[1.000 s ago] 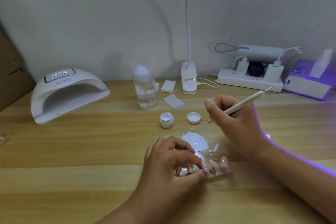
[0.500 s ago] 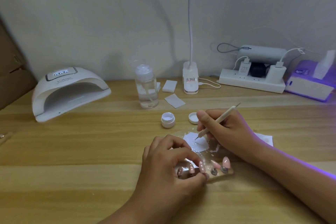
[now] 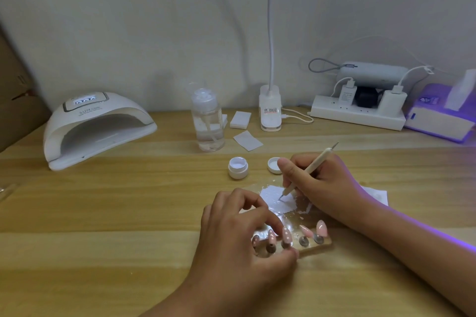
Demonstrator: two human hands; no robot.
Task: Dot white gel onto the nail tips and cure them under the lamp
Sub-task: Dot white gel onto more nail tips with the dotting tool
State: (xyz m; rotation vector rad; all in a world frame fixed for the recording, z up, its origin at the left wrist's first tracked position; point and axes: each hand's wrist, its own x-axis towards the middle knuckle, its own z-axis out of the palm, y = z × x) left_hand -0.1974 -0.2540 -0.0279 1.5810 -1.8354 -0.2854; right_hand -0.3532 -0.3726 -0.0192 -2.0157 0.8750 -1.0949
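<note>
The right hand (image 3: 324, 183) has its grip closed round a white dotting pen (image 3: 313, 167), thumb and forefinger pinching it low on the shaft; the pen slants up and away to the right, and its fine point touches the smear of white gel (image 3: 273, 195) spread on a clear palette (image 3: 304, 210) on the counter (image 3: 103, 213); the left hand (image 3: 239, 239) has its grip closed on the left end of a clear stand (image 3: 324, 244), forefinger behind and thumb in front; five pink nail tips (image 3: 321, 227) stand in a row on it, those nearest the left hand carrying white dots; the stand lies just in front of the palette; beyond the palette sit the open gel pot (image 3: 238, 167) and its lid (image 3: 273, 165); the white curing lamp (image 3: 95, 126) stands well to the left, its mouth towards the person; a clear pump bottle (image 3: 207, 121), a wipe (image 3: 247, 140), a clip lamp's base (image 3: 270, 110) and a power strip (image 3: 358, 116) stand farther back.
</note>
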